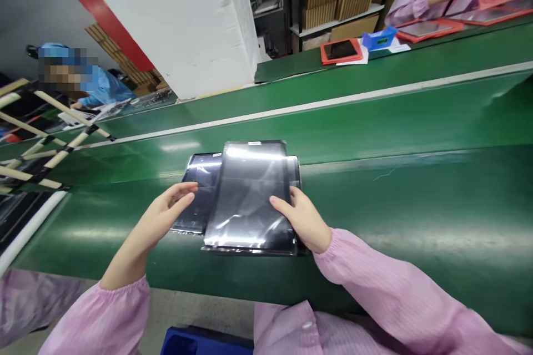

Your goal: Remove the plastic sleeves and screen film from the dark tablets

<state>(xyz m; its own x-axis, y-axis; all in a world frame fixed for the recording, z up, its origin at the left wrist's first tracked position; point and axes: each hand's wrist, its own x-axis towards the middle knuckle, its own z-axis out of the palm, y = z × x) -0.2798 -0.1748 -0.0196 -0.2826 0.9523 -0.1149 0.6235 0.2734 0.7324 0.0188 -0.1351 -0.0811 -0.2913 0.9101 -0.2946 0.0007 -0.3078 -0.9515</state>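
A black tablet-like panel in clear film [252,194] lies tilted over other dark panels on the green work surface. My right hand [302,216] grips its right edge, thumb on top and fingers underneath. Beneath it, a second dark panel [200,194] shows at the left, and part of another [293,172] shows at the right. My left hand [169,208] is at the left edge of the second panel, thumb and fingers apart, with nothing between them.
Across the belt [400,122], a red-framed tablet [341,51] and a blue holder [378,39] lie near a person in pink. A rack of pale rods [62,150] stands at the left, and a person in blue is beyond. A blue bin [204,344] is below the front edge.
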